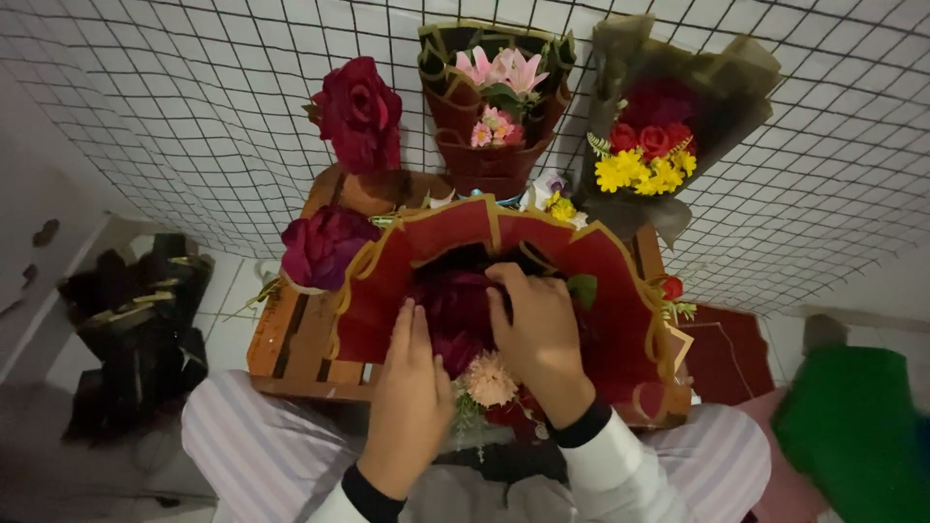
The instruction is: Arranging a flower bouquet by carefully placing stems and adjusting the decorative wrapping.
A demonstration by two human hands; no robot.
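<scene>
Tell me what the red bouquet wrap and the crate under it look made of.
Red bouquet wrap: seemingly matte paper or thin felt-like sheet with gold-edged borders; it holds stiff folds. Crate: wood, orange-brown stained slats with visible gaps. Both hands, left hand and right hand, press the dark flowers inside.

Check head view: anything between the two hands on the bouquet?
Yes: a dark maroon bloom and peach flower lie between left hand and right hand, head view.
</scene>
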